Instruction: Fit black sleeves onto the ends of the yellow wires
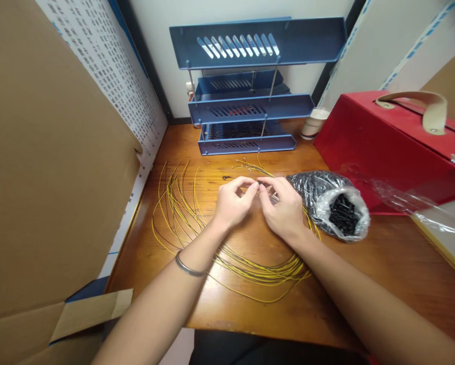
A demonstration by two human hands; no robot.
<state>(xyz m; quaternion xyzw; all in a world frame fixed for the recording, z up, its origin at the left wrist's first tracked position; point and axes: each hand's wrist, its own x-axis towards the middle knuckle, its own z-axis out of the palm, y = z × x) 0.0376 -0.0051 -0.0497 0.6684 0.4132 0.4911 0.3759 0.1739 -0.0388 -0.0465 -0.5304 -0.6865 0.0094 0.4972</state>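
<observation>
My left hand [233, 200] and my right hand [283, 205] meet over the wooden table, thumbs and forefingers pinched together. Between the fingertips is a small black part [260, 183], mostly covered, so its exact kind does not show. Thin yellow and dark wires [263, 271] lie in a loose loop beneath both hands and forearms. Their tipped ends [246, 165] fan out behind my right hand. Just beyond my left fingers, a small black ring-ended piece [225, 177] shows. Right of my right hand lies a clear plastic bag [358, 223], its mouth open on several small black parts [342, 214].
A blue tiered tray rack [250, 109] stands at the back, with a paper cup [314, 124] beside it. At right sits a red box with a handle [387, 147]. Cardboard [56, 167] walls off the left side. The table's front edge [231, 327] is close to me.
</observation>
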